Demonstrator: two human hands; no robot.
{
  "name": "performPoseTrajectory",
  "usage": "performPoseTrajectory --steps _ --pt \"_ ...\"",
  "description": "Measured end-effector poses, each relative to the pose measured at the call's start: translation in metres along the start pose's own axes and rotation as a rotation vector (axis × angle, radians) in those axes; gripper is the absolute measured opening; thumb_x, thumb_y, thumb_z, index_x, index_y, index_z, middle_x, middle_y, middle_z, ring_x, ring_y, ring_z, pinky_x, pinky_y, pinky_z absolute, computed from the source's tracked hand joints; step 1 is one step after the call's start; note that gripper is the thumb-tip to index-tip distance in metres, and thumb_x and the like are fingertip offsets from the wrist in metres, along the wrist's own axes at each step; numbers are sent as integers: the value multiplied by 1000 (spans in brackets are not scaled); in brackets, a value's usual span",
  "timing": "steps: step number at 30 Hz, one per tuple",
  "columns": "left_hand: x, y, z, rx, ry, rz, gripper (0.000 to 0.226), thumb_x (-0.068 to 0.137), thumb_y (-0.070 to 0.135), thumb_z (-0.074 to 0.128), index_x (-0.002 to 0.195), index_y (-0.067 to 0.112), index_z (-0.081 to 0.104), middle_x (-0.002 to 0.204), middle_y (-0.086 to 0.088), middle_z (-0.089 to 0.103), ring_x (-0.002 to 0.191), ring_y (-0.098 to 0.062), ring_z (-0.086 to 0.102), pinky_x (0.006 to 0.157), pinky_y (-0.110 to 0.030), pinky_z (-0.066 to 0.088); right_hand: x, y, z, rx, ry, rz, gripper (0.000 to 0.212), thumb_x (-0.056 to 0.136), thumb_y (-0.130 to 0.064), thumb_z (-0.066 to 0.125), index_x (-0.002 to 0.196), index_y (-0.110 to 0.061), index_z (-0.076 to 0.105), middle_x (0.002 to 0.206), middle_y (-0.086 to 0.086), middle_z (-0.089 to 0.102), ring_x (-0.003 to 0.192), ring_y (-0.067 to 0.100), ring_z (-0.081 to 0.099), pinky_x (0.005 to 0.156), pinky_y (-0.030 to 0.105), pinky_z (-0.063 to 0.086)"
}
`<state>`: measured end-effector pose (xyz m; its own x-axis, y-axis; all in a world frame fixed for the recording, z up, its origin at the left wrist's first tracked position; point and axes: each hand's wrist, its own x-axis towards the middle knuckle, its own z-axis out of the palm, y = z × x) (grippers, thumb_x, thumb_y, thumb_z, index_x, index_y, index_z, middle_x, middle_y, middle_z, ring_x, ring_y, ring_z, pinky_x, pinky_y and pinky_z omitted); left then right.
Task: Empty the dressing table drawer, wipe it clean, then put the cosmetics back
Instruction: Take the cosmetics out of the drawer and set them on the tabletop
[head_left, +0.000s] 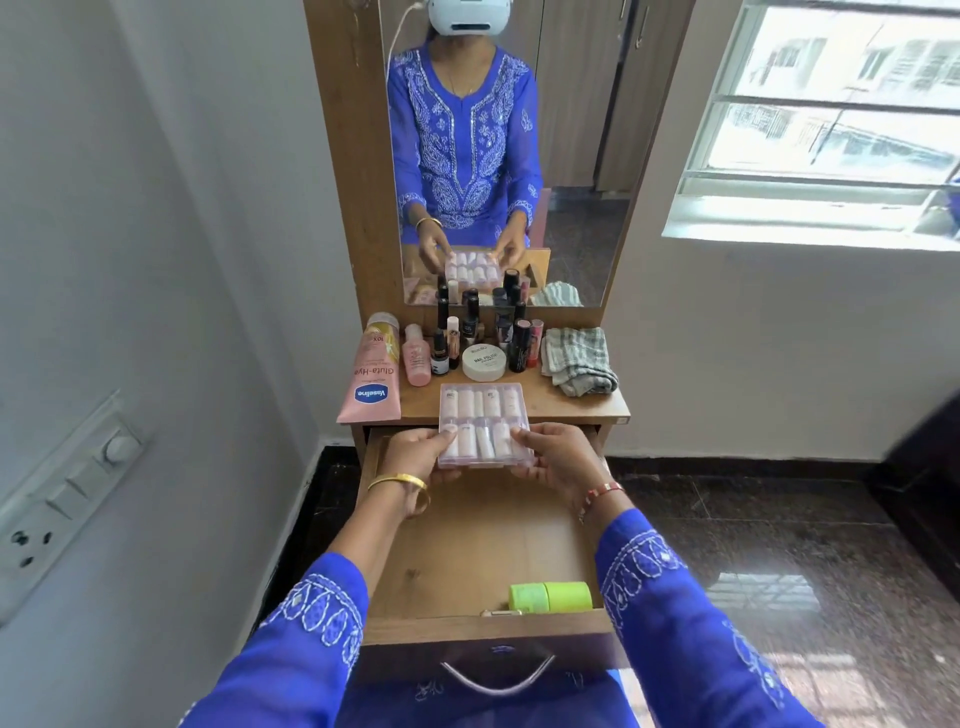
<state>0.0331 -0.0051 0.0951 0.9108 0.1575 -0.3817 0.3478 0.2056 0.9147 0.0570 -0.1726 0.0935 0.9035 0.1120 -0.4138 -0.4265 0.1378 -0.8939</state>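
Both arms are reaching forward over the open drawer (483, 540). The left hand (415, 457) and the right hand (556, 457) are gripping the clear plastic box (483, 423) of small white bottles by its two near sides, thumbs lying on the lid. The box is hanging above the drawer's far end, at the tabletop (571, 400) front edge.

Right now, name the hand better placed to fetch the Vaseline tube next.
Left, probably. The Vaseline tube lies at the tabletop's left edge, just beyond the left hand. The right hand would have to cross over the clear plastic box, which both hands grip by its near end.
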Motion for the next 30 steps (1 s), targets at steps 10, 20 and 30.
performPoseTrajectory --steps 10,20,30 --pt "23 -4 17 100 8 45 34 86 1 57 121 3 53 102 -15 62 80 -24 63 55 -26 56 20 -1 -7 -62 183 -104 11 85 -6 64 78 -6 57 84 14 62 64 20 61 42 22 53" --pt "24 -10 40 27 9 70 29 81 -3 63 109 -2 56 83 -9 59 68 -20 61 52 -22 56 27 -3 -24 -124 365 -178 20 83 -9 68 73 -12 50 95 16 58 82 25 59 50 28 52" --pt "28 -15 46 31 65 70 28 86 8 60 113 0 57 96 -15 62 70 -17 61 69 -30 54 27 -3 -32 -177 391 -175 16 87 -21 63 87 -7 54 97 13 57 90 28 62 65 39 58"
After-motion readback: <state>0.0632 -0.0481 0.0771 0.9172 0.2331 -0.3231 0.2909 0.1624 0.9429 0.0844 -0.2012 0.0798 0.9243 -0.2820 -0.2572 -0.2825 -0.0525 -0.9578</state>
